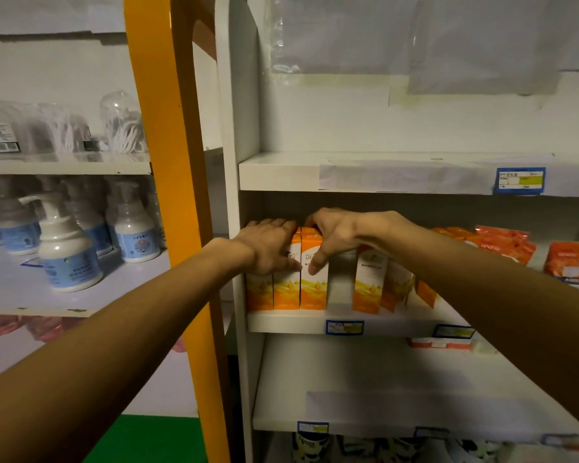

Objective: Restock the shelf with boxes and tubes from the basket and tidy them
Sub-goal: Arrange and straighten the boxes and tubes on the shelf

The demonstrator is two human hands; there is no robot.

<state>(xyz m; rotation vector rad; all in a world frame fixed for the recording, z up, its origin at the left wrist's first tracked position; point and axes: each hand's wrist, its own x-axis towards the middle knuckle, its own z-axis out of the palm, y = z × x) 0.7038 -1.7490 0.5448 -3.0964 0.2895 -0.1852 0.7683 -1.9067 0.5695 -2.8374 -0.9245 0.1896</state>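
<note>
Both bare hands reach into the middle level of a white shelf unit (283,324). The left hand (269,247) lies flat with straight fingers over the tops and upper fronts of the two leftmost upright orange-and-white cardboard boxes (259,292), pressing on them rather than gripping. Just to its right, touching it at the thumb side, the right hand (331,237) curls over the top of a third orange-and-white box (313,289), its thumb down the front face and its fingers over the back edge, so it grips this box. The three boxes stand side by side, touching, at the left end of the shelf board against the white side panel.

Right of the gripped box there is a gap, then a further orange-and-white box (368,282) standing under the right wrist, with several similar cartons (398,289) leaning behind and beyond it under the forearm. Farther right of the right arm lie orange foil pouches (505,243) on the same level. Blue-edged price labels (344,327) sit on the shelf's front lip below the hands.

Left of the left forearm rises an orange upright post (168,162), and beyond it white pump bottles with blue labels (67,252) stand on a neighbouring shelf. No basket is in view.
</note>
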